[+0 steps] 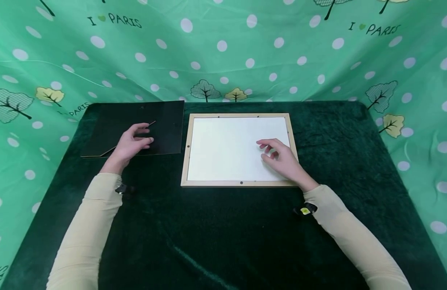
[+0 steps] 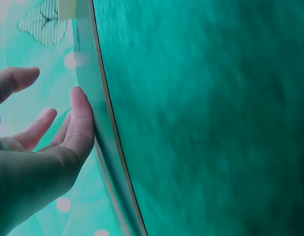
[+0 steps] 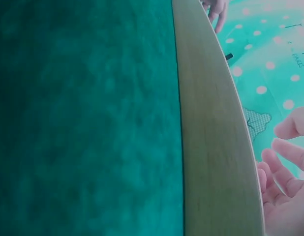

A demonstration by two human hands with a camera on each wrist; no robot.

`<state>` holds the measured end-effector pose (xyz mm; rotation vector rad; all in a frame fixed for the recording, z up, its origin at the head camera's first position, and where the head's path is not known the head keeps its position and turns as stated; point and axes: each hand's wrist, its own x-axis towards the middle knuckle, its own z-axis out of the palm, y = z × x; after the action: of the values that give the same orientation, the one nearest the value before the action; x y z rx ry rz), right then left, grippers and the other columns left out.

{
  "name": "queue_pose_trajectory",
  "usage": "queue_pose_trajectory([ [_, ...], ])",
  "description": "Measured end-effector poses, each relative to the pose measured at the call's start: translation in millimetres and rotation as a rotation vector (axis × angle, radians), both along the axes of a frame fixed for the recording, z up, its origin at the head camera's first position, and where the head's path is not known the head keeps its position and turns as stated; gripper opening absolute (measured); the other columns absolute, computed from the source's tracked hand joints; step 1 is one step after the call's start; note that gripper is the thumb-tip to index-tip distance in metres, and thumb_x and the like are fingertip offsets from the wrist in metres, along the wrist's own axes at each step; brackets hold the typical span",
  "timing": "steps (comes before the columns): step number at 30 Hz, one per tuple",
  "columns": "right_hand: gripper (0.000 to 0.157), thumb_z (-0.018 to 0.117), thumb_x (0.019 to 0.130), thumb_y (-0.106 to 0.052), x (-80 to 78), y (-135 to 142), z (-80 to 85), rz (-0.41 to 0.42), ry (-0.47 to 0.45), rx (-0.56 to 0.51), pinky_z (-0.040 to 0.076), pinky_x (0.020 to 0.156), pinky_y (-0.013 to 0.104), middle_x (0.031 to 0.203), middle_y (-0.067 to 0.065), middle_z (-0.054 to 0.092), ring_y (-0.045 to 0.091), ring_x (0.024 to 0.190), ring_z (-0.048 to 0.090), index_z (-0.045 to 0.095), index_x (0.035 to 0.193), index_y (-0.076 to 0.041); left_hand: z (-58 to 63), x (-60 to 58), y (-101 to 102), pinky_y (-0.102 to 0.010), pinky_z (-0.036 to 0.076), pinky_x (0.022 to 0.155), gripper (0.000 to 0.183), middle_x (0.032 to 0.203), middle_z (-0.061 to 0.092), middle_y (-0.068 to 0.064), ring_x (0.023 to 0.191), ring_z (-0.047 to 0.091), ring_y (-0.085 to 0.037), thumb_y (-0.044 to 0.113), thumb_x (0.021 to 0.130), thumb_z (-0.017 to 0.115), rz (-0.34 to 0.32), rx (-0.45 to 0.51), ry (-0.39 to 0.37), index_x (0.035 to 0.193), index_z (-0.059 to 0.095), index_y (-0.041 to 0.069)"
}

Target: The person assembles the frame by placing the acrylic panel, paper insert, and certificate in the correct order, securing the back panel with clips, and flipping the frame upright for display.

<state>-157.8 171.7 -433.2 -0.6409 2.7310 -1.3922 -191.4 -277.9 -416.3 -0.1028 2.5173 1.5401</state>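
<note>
A wooden picture frame (image 1: pixel 185 165) lies flat in the middle of the table with a white panel (image 1: pixel 223 149) inside it. My right hand (image 1: pixel 279 158) is over the panel's right part, fingers loosely bent and nothing between them. In the right wrist view the same hand (image 3: pixel 285 187) shows behind the frame's pale wooden side (image 3: pixel 211 128). To the left lie black boards (image 1: pixel 165 133), stacked with their lower left edges slightly apart. Over them is my left hand (image 1: pixel 133 141), thumb and fingers spread in a loose curve, holding nothing. A small thin strip (image 1: pixel 152 123) shows by its fingertips.
A dark green velvet cloth (image 1: pixel 209 225) covers the table. Green curtains (image 1: pixel 223 60) with white dots and trees hang behind and along both sides. Small dark tabs (image 1: pixel 241 183) sit around the frame's inner edge. Each wrist carries a strapped black camera (image 1: pixel 306 209).
</note>
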Motion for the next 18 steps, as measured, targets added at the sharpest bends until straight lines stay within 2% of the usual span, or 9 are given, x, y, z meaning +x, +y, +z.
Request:
queue_pose_trajectory([
  [4, 0.036, 0.057, 0.085, -0.006, 0.1, -9.4, 0.7, 0.011, -0.025, -0.02, 0.042, 0.068, 0.033, 0.102, 0.004, 0.054, 0.016, 0.083, 0.047, 0.054, 0.12, -0.011, 1.1, 2.9, -12.3, -0.026, 0.048, 0.074, 0.058, 0.131, 0.034, -0.019, 0.105, 0.046, -0.027, 0.02, 0.087, 0.058, 0.045, -0.008, 0.005, 0.136, 0.029, 0.006],
  [7, 0.036, 0.057, 0.084, -0.006, 0.3, -18.0, -0.4, 0.028, -0.043, -0.027, 0.043, 0.068, 0.032, 0.101, 0.003, 0.054, 0.015, 0.083, 0.048, 0.054, 0.119, -0.011, -6.9, 1.7, -28.2, -0.025, 0.048, 0.073, 0.059, 0.132, 0.034, -0.018, 0.104, 0.048, -0.022, 0.023, 0.086, 0.06, 0.093, 0.002, 0.012, 0.136, 0.033, 0.01],
  [11, 0.037, 0.058, 0.083, -0.005, 1.9, -33.3, -1.4, 0.085, -0.046, -0.04, 0.043, 0.067, 0.032, 0.1, 0.003, 0.054, 0.014, 0.082, 0.048, 0.054, 0.119, -0.011, -31.3, -6.7, -63.4, -0.02, 0.047, 0.07, 0.056, 0.133, 0.033, -0.014, 0.105, 0.048, -0.018, 0.027, 0.083, 0.063, 0.155, 0.013, 0.049, 0.133, 0.038, 0.019],
  [14, 0.038, 0.059, 0.083, -0.005, 3.8, -45.4, -1.4, 0.125, -0.042, -0.046, 0.043, 0.066, 0.031, 0.1, 0.002, 0.054, 0.013, 0.081, 0.048, 0.054, 0.12, -0.011, -49.0, -13.7, -89.7, -0.017, 0.046, 0.072, 0.054, 0.133, 0.032, -0.011, 0.109, 0.045, -0.021, 0.03, 0.084, 0.062, 0.188, -0.009, 0.08, 0.133, 0.039, 0.024],
  [16, 0.038, 0.059, 0.082, -0.006, 5.0, -53.3, -0.9, 0.143, -0.043, -0.049, 0.043, 0.066, 0.03, 0.1, 0.002, 0.054, 0.013, 0.081, 0.048, 0.054, 0.12, -0.011, -56.5, -15.5, -103.7, -0.019, 0.045, 0.077, 0.054, 0.134, 0.031, -0.009, 0.113, 0.041, -0.022, 0.032, 0.084, 0.061, 0.216, -0.023, 0.084, 0.132, 0.038, 0.027],
  [18, 0.038, 0.059, 0.082, -0.006, 6.4, -61.5, -0.4, 0.163, -0.048, -0.06, 0.044, 0.065, 0.03, 0.1, 0.002, 0.054, 0.013, 0.081, 0.048, 0.054, 0.12, -0.011, -59.0, -14.6, -114.6, -0.026, 0.041, 0.087, 0.055, 0.136, 0.03, -0.008, 0.118, 0.037, -0.023, 0.035, 0.083, 0.061, 0.239, -0.038, 0.078, 0.133, 0.037, 0.03],
])
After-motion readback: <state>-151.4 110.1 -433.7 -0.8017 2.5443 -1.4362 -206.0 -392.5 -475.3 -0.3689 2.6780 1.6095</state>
